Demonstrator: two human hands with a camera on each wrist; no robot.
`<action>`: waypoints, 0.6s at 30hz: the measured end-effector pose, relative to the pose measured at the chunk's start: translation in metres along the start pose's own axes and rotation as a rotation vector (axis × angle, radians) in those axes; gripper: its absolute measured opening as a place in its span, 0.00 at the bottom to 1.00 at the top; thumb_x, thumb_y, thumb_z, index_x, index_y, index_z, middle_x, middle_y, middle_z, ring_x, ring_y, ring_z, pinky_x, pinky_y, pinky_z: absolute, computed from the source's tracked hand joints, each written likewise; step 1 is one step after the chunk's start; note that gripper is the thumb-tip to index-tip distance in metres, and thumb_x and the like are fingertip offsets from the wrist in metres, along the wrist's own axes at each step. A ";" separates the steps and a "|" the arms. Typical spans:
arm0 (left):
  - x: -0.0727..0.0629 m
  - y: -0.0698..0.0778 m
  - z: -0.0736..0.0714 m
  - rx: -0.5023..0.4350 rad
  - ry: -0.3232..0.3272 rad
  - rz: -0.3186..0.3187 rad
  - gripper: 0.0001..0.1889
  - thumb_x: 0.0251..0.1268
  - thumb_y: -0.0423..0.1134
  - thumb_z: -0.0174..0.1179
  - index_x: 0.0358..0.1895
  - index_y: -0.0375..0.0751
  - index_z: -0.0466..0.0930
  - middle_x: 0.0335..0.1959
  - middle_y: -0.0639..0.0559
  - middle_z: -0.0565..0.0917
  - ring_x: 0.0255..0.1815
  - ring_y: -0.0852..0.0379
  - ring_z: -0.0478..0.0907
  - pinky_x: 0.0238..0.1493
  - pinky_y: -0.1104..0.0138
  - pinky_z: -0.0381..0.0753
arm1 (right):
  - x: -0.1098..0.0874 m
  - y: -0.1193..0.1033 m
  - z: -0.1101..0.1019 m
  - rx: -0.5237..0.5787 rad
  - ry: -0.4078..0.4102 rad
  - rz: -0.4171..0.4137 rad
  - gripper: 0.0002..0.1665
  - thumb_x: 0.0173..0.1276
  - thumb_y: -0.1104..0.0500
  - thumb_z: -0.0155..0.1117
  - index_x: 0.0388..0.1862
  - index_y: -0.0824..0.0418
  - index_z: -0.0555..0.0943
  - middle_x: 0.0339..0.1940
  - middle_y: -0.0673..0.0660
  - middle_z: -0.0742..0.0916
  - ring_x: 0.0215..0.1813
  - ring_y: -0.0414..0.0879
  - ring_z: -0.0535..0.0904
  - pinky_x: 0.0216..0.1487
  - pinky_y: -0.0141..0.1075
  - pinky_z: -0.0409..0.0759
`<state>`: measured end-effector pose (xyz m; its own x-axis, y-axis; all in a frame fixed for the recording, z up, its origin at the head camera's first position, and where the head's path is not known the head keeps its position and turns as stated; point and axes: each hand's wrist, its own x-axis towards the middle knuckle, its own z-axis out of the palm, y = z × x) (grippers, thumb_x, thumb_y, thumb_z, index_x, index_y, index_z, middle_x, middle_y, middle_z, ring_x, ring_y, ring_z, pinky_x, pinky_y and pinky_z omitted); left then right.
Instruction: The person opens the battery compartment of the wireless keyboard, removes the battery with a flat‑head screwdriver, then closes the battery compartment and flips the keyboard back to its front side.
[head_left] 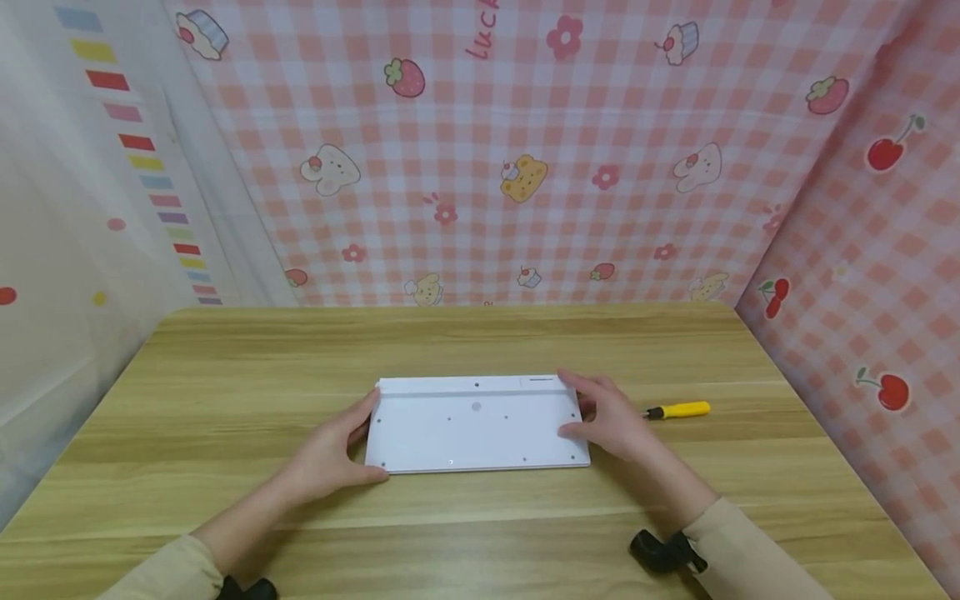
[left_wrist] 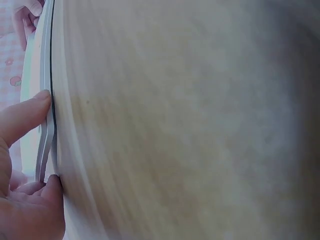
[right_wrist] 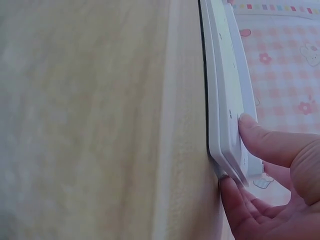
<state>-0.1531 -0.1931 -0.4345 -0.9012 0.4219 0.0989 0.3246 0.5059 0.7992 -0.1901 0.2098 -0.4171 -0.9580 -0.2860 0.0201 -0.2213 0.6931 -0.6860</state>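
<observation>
A white keyboard [head_left: 480, 437] lies upside down on the table, its flat underside dotted with small screws and its raised strip along the far edge. My left hand [head_left: 326, 457] grips its left end, thumb at the near corner; in the left wrist view the left hand [left_wrist: 30, 215] has fingertips low against the end. At the right end my right hand [head_left: 615, 423] holds on, with the thumb over the underside. The right wrist view shows the right hand [right_wrist: 302, 175] with a fingertip beneath the corner of the keyboard [right_wrist: 227, 100]. Its key side is hidden.
A screwdriver [head_left: 684, 410] with a yellow and black handle lies just right of my right hand, its tip hidden behind the hand. The wood-grain table [head_left: 465, 542] meets a pink checked cloth [head_left: 465, 175] at the back. More patterned cloth hangs on both sides.
</observation>
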 end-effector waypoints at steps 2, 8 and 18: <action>0.000 0.001 0.000 0.037 0.008 0.004 0.56 0.46 0.36 0.80 0.75 0.25 0.51 0.74 0.31 0.58 0.73 0.38 0.60 0.65 0.53 0.67 | 0.000 0.000 0.000 -0.006 0.001 -0.011 0.46 0.57 0.62 0.78 0.73 0.62 0.68 0.58 0.70 0.75 0.46 0.52 0.77 0.44 0.40 0.78; -0.001 0.001 0.000 0.178 0.033 -0.024 0.55 0.45 0.42 0.80 0.74 0.27 0.56 0.73 0.31 0.61 0.74 0.32 0.55 0.69 0.41 0.58 | 0.000 0.002 0.000 -0.016 -0.012 -0.015 0.45 0.57 0.62 0.78 0.73 0.63 0.69 0.56 0.68 0.76 0.45 0.51 0.76 0.42 0.37 0.77; -0.002 0.002 -0.003 0.193 0.013 -0.063 0.55 0.46 0.46 0.80 0.75 0.29 0.56 0.73 0.30 0.61 0.74 0.31 0.54 0.69 0.40 0.57 | 0.000 0.004 0.001 -0.014 -0.031 -0.014 0.44 0.59 0.62 0.77 0.73 0.62 0.69 0.57 0.68 0.76 0.44 0.50 0.75 0.43 0.38 0.78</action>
<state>-0.1519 -0.1951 -0.4317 -0.9250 0.3751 0.0609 0.3149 0.6669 0.6754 -0.1909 0.2122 -0.4208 -0.9490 -0.3153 0.0070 -0.2370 0.6983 -0.6754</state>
